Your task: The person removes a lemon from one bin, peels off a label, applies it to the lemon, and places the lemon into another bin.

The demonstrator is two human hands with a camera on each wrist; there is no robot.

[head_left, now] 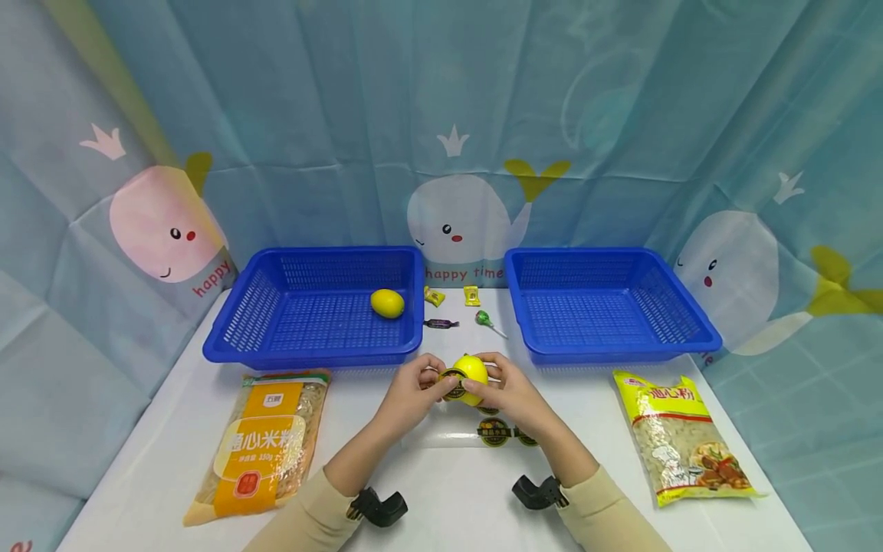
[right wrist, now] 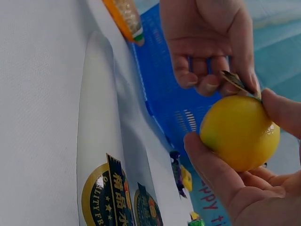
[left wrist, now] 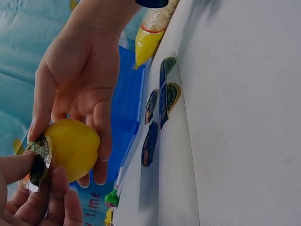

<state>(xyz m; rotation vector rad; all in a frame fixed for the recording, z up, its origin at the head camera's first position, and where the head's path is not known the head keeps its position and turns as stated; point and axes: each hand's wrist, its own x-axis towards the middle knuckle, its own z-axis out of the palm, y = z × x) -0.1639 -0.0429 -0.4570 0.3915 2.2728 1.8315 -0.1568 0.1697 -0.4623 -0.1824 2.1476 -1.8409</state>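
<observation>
My right hand (head_left: 509, 392) cups a yellow lemon (head_left: 471, 377), fingers curled under and round it, held above the desk (head_left: 441, 491) near the middle of its front half; my left hand (head_left: 414, 387) pinches a round gold-and-black sticker (head_left: 451, 383) between thumb and fingers, pressed against the lemon's left side; just below the hands a clear backing sheet (head_left: 451, 437) lies flat on the desk with more stickers (head_left: 494, 431) on it; left blue basket (head_left: 241, 322) toward the back left holds a second lemon (head_left: 387, 303); right blue basket (head_left: 690, 318) sits back right; between the baskets lie small candies (head_left: 471, 295) and a green lollipop (head_left: 483, 317); orange noodle bag (head_left: 265, 441) near the left edge; yellow pasta bag (head_left: 679, 437) near the right edge.
</observation>
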